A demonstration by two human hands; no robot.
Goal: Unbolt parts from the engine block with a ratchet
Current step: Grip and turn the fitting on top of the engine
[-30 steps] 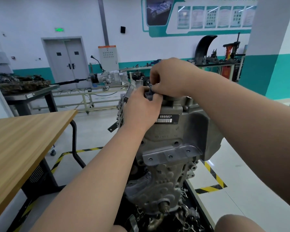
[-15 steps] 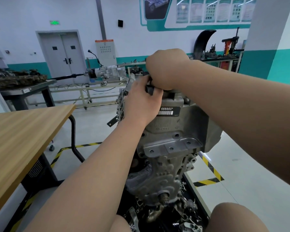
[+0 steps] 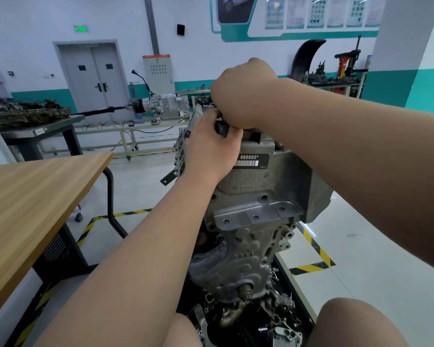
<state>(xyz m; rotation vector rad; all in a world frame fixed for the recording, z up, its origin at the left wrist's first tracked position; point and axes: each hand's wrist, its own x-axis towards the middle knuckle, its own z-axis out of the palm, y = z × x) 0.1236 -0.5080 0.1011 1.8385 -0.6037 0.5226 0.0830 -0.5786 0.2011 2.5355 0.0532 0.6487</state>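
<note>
a: so, where is the engine block (image 3: 256, 221)?
b: it stands upright in the middle, to the right of the wooden table (image 3: 35, 196);
a: and the hands?
b: the left hand (image 3: 211, 149) curls around a dark piece (image 3: 222, 128) on top of the block; the right hand (image 3: 243, 96) is a fist closed on the same piece; if it is the ratchet, i cannot tell.

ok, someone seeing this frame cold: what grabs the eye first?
Two bare forearms converge at centre, where the left hand and right hand clasp a small dark piece atop the grey engine block. Next, the block's black label reading 666660, just below the hands. A wooden table fills the left edge.
</note>
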